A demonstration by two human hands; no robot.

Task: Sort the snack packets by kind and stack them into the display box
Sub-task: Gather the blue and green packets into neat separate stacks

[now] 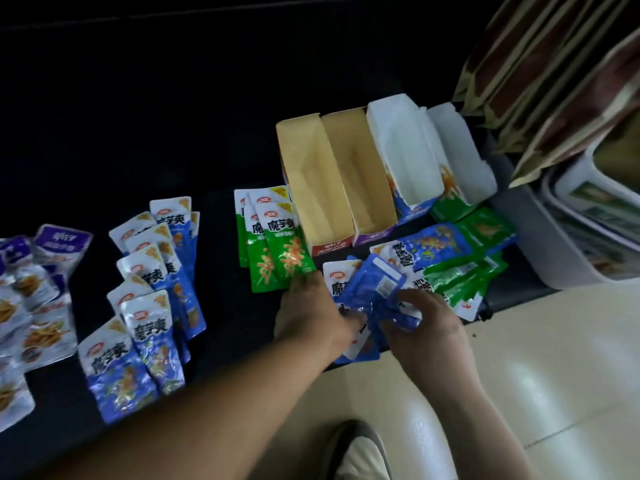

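Holding a bundle of blue packets point(375, 289) between them, the left hand point(311, 317) and the right hand point(427, 327) are close together, just in front of the display boxes point(360, 168). The right hand grips the bundle from the right with curled fingers. The left hand closes on its left side, and its fingertips are mostly hidden.

The four display boxes stand side by side with open tops, two showing plain tan card inside and two a white lining. Between the boxes and the hands lies a mixed heap point(460, 258) of blue and green packets, overlapping each other. Right against the left side of the boxes is a small pile of green packets point(273, 244). Further left of the boxes lie rows of sorted blue packets point(156, 289), and farthest left the purple and silver packets point(38, 292).

All of it rests on a dark surface point(138, 133), which stretches wide behind and to the left of the boxes. Its front edge runs under the hands, and there a pale tiled floor point(554, 375) begins, with one shoe point(356, 452) on it. Right of the boxes, a white tub point(561, 268) and brown and gold bags point(554, 81) stand close.
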